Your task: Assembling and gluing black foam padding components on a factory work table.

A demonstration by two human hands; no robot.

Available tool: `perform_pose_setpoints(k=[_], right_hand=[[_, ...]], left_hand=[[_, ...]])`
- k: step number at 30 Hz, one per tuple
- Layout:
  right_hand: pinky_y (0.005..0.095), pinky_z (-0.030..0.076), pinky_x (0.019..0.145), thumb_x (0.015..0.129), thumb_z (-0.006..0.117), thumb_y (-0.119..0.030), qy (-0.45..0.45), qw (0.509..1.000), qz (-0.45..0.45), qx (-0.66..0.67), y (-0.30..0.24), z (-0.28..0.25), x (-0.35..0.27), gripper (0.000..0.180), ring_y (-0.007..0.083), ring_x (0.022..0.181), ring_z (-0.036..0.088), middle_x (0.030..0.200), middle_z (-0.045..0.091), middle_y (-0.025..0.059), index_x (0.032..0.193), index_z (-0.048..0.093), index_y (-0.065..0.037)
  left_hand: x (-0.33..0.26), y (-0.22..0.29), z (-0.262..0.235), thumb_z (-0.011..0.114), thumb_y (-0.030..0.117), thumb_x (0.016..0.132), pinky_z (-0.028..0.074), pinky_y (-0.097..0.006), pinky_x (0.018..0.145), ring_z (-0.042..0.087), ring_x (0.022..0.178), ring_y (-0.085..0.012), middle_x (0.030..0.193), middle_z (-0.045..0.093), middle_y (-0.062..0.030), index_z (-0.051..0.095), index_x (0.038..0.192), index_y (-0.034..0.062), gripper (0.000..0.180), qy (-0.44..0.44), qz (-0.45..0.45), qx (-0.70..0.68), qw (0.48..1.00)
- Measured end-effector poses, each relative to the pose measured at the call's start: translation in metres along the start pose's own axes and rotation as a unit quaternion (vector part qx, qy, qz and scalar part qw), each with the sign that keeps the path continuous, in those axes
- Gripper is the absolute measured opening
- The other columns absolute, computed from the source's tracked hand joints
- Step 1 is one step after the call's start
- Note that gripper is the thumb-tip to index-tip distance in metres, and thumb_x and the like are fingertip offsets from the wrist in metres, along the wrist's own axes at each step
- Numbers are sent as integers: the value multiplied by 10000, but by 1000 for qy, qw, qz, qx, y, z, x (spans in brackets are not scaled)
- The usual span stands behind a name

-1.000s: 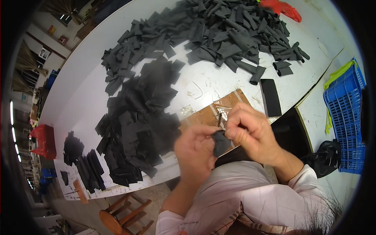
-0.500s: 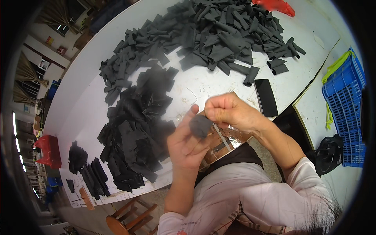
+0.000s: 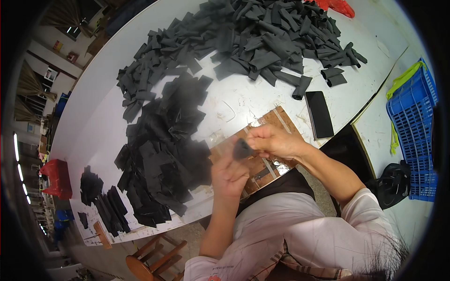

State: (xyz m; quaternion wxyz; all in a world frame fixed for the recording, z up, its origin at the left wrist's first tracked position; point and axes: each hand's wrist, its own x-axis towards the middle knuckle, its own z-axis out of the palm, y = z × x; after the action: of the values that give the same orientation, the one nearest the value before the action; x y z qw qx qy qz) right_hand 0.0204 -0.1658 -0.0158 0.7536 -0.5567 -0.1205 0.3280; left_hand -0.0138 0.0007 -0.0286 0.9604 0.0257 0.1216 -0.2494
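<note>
Several dark strips (image 3: pixel 110 213) are laid near the tabletop's (image 3: pixel 96 133) near left corner, a larger black heap (image 3: pixel 157 168) beside them. By the left hand (image 3: pixel 228 177), blurred and half curled, the small black piece (image 3: pixel 242 149) seems touched; whether it is gripped there cannot be told. Over the wooden board (image 3: pixel 258 165) at the near edge, its right rim is pinched by the right hand's (image 3: pixel 275 142) gathered fingertips. It is judged light, soft, best taken by the rim.
</note>
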Motion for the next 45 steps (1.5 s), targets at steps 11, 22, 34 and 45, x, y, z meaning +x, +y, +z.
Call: perform_pose_setpoints(k=[11,22,34,45], right_hand=[[167,308,510,846,509,-187,3,998,-53,-37,-2,-3,-3,164,28,568,384,638,453,-46,735,504,-67],[249,402,587,826,514,-196,210,939,-150,-229,-10,2,-15,201,118,645,487,648,480,18,847,530,3],[368,426,512,750,582,-193,138,788,-228,-556,-7,11,-22,186,298,605,536,666,534,107,780,565,-10],[384,437,570,833,494,-214,133,835,-240,-477,20,3,-19,210,328,635,533,691,539,155,840,528,-7]], left_hand=[[-15,-31,31,461,-84,796,406,-153,593,507,710,-58,877,547,-73,362,1153,-12,376,-13,200,529,825],[0,-7,30,533,29,783,400,-276,787,528,864,-220,962,566,-140,544,996,-28,221,-117,401,743,522],[-7,-31,28,533,19,799,427,-281,792,540,905,-185,979,571,-145,553,947,-46,162,-59,336,507,791],[18,-2,48,598,95,737,420,-289,650,548,734,-218,816,569,-134,565,872,-33,189,-165,177,781,576]])
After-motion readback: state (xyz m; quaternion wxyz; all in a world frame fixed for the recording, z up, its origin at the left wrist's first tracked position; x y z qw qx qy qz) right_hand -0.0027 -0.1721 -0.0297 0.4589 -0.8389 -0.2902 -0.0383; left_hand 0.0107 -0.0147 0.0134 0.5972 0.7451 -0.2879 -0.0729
